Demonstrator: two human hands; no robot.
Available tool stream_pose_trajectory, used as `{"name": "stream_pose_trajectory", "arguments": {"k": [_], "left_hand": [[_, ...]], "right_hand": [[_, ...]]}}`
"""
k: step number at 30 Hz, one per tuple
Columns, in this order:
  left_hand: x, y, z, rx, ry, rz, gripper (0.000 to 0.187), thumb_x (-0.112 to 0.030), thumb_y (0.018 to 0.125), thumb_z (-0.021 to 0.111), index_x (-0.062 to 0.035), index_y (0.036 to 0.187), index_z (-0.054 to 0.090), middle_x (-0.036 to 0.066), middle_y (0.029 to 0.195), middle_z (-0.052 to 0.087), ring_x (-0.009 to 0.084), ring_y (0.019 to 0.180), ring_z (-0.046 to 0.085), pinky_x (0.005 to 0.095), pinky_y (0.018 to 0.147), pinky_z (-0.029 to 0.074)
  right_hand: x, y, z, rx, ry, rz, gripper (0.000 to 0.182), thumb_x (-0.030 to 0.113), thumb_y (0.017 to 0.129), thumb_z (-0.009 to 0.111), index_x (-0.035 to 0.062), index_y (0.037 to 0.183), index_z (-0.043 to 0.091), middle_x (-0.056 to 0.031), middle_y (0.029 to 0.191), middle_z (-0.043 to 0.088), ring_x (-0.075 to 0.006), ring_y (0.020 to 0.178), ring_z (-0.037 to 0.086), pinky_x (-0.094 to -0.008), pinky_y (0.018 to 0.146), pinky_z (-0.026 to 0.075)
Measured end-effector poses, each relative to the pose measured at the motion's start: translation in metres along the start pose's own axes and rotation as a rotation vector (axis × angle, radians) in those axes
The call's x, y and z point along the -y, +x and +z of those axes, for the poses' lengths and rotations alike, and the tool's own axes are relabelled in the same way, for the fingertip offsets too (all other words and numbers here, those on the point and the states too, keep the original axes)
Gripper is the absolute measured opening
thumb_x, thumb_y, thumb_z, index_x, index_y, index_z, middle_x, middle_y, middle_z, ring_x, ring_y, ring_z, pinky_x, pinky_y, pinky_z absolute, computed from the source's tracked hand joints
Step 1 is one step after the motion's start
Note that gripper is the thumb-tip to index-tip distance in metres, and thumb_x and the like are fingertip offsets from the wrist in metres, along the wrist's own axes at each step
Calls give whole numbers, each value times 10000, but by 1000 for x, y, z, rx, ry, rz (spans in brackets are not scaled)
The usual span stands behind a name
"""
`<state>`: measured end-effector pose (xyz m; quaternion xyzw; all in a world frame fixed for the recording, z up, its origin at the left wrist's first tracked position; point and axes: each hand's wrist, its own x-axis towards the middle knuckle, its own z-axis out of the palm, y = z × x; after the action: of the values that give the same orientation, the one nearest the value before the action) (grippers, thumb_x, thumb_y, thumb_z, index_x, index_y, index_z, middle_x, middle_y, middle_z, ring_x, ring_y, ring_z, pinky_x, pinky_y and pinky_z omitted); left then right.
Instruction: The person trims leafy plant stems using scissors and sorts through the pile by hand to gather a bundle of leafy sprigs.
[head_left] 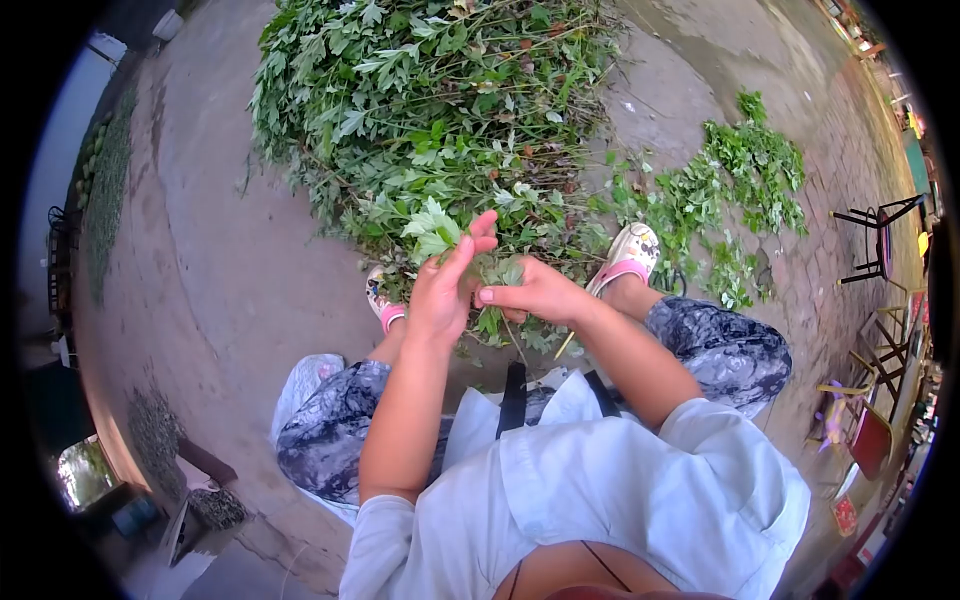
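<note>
My left hand (440, 298) is in front of my body, thumb and fingers pointing away from me, with a pale green leafy sprig (432, 230) sticking out past the thumb. Its grip is partly hidden, but the fingers curl around the sprig. Close beside it, my right hand (543, 293) has thumb and fingers pinched on leafy stems (492, 322), whose thin ends hang down toward my lap. Just beyond both hands lies a large heap of cut leafy branches (430, 110) on the ground.
A smaller scatter of green leaves (750, 165) lies to the right. My shoes, such as the patterned clog with a pink strap (630, 255), flank the heap's near edge. A dark-framed chair (880, 240) and a red-seated chair (872, 440) stand at the far right on the pavement (230, 260).
</note>
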<state>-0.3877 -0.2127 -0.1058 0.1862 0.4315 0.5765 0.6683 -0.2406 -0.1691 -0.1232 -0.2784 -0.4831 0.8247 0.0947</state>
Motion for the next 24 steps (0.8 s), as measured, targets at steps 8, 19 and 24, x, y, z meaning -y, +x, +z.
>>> {"name": "stream_pose_trajectory", "arguments": {"k": [8,19,24], "left_hand": [[20,-7,-2,-207,373,38,206,-107,793,611,-13,970,565,32,904,583,94,834,530,212,771,402],[42,-8,4,-159,308,126,98,-95,813,562,-28,880,540,48,814,551,127,758,530,259,696,414],[20,-5,0,-150,14,4,100,-114,853,492,-52,923,455,84,884,572,182,785,574,307,753,449]], "right_hand": [[19,-10,15,-580,-375,-4,260,221,796,590,-35,817,550,-60,545,544,-129,443,540,-274,438,422],[5,-22,-9,-221,88,9,192,175,813,582,-11,829,536,-103,736,593,-188,572,610,-272,488,489],[-17,-20,-19,-434,463,-149,173,175,838,564,25,916,527,-48,686,543,-142,582,580,-259,519,497]]}}
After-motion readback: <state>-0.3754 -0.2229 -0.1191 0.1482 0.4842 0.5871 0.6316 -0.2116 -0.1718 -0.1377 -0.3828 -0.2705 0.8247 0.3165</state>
